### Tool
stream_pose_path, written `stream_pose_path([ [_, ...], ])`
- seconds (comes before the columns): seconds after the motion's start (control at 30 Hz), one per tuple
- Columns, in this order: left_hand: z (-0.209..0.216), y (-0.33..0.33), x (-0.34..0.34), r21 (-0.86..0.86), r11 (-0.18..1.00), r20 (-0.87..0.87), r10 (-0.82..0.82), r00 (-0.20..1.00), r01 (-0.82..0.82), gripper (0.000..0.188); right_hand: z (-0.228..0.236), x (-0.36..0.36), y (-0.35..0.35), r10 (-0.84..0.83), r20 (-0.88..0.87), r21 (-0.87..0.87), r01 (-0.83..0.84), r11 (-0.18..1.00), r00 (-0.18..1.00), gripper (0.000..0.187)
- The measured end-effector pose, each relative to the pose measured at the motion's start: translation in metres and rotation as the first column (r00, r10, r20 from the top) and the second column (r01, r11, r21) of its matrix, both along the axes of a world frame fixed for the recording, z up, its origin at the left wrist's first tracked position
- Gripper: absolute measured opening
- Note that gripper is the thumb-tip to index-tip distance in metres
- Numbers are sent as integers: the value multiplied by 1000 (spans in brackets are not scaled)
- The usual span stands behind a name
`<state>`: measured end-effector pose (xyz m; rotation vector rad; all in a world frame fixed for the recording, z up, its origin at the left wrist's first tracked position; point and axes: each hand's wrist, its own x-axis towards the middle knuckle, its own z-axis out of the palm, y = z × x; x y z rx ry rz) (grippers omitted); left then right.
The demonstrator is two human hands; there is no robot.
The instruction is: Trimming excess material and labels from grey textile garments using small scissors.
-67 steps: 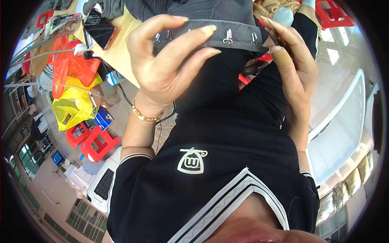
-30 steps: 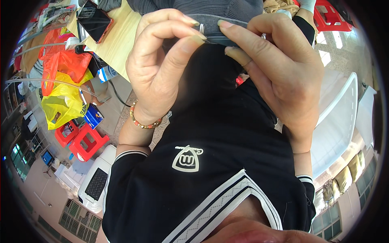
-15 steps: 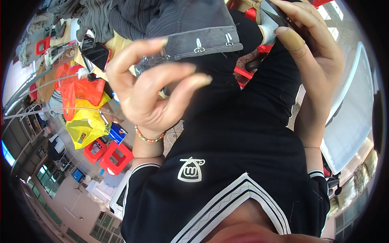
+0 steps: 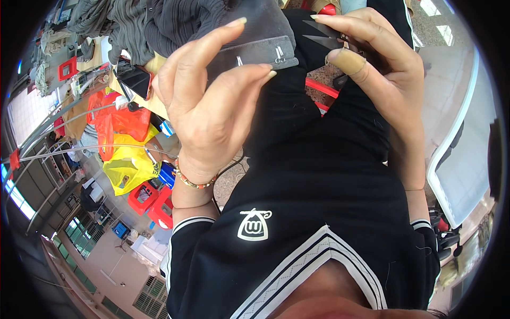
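A dark grey garment (image 4: 255, 24) lies over the table edge and my lap. Its band (image 4: 289, 55) carries metal hooks. My left hand (image 4: 207, 101) is in front of that band, thumb and a finger pinched together near the hooks, index finger raised. Whatever sits between the fingertips is too small to make out. On the right, my right hand (image 4: 388, 69) grips small thread snips (image 4: 324, 41), their two pointed blades spread apart and aimed left toward the band. A tan covering wraps the right thumb.
Ribbed grey garments (image 4: 127, 26) are heaped at the far left. A phone (image 4: 135, 80) rests on the table beside them. Red and yellow plastic bags (image 4: 127, 165) and red stools (image 4: 142, 198) are at the left. A pale, white-rimmed bin or tray (image 4: 462, 159) stands at the right.
My left thumb and finger have closed from apart into a pinch. The right hand has shifted left and slightly down, and the snips' spread blades now show clearly.
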<state>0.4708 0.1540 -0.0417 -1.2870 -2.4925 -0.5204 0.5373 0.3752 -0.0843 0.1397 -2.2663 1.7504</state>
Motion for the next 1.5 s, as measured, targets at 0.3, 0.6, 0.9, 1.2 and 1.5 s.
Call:
stream_pose_path([
  [0.3, -10, -15, 2, 135, 989, -3, -56, 998, 56, 17, -3, -4, -4, 54, -65, 97, -48, 994, 996, 37],
  [0.6, -14, -24, 9, 224, 973, 88, -80, 993, 58, 10, -4, -12, -20, 166, -159, 197, -133, 971, 973, 40],
  [0.9, -22, -25, 7, 246, 969, 97, -35, 995, 10, 21, -5, -8, -19, 89, -69, 132, -79, 988, 994, 39],
  [1.2, -5, 7, 5, 90, 990, 82, 102, 991, -109, 22, -4, -3, -13, 2, -30, 126, 2, 992, 1000, 36],
  [1.5, 1, 0, 1, 62, 998, 106, -31, 994, 24, 14, -8, 1, -10, 52, -107, 148, -36, 988, 993, 37],
])
